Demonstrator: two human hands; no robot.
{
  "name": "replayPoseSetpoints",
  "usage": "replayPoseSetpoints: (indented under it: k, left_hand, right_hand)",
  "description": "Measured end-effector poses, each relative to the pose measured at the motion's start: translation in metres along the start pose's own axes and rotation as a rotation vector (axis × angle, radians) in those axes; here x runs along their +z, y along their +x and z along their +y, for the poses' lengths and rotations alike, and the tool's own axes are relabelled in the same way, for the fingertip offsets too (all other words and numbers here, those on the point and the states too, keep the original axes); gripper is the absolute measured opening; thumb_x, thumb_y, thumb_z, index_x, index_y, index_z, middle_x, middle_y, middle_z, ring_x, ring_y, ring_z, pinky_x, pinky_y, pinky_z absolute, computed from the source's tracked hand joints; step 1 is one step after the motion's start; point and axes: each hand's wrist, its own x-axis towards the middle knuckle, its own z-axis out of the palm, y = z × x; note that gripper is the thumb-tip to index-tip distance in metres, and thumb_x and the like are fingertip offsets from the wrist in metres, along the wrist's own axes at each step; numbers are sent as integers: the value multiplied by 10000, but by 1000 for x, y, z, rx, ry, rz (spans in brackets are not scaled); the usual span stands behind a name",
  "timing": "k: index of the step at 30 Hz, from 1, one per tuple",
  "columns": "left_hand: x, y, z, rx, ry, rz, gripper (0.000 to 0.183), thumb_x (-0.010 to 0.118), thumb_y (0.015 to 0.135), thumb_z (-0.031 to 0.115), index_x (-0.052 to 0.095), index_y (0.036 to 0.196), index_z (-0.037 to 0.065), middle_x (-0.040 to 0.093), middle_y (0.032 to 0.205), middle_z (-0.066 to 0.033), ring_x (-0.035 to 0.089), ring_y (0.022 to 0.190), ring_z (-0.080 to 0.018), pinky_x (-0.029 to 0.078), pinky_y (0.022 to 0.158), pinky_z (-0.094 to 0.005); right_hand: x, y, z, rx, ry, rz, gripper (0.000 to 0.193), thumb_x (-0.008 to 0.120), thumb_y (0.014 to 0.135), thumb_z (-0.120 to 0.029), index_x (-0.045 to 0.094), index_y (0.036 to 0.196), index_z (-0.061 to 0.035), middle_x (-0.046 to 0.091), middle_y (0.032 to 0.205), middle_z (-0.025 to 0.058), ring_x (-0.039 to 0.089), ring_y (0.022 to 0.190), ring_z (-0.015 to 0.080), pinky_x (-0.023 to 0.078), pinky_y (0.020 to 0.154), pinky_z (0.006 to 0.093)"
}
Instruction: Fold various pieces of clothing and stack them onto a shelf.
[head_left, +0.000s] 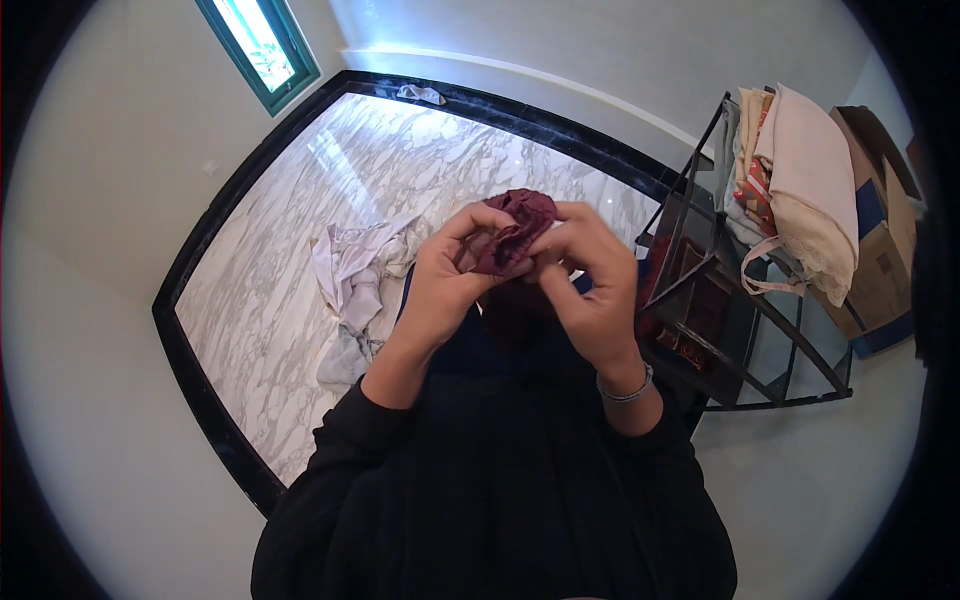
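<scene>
A maroon piece of cloth point(527, 208), bunched up with a gathered, ruffled edge, is held up in front of my chest. My left hand point(440, 275) grips it from the left, the thumb and fingers closed on its near side. From the right, my right hand point(598, 290) pinches the same cloth, and a bracelet circles that wrist. More dark cloth hangs below the hands, though shadow hides its shape. What kind of garment it is cannot be made out.
Crumpled pale clothes point(365, 275) lie on the marble floor point(260, 290) to the left. A dark metal rack point(770, 375) stands at right, with folded cream fabric point(815, 185) over it and maroon cloth inside. Behind it is a cardboard box point(880, 265). A small white cloth point(420, 94) lies by the far wall.
</scene>
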Motion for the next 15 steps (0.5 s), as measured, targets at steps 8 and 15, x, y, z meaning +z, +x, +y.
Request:
replayPoseSetpoints:
  k: [8, 15]
  left_hand:
    - [-2, -12, 15, 38, -91, -178, 212, 695, 803, -22, 552, 946, 42, 589, 944, -2, 552, 833, -43, 428, 763, -172]
    - [-22, -13, 40, 290, -65, -105, 184, 684, 792, -32, 516, 806, 44, 528, 774, -20, 524, 737, -98, 420, 658, -212]
  right_hand:
    - [-18, 15, 20, -206, 128, -112, 451, 668, 626, -44, 634, 1073, -93, 630, 1063, 34, 596, 1016, 177, 204, 1150, 477]
    - [-61, -9, 39, 95, 189, -744, 150, 772, 745, -105, 685, 854, -51, 620, 720, 26, 596, 722, 192, 363, 981, 445]
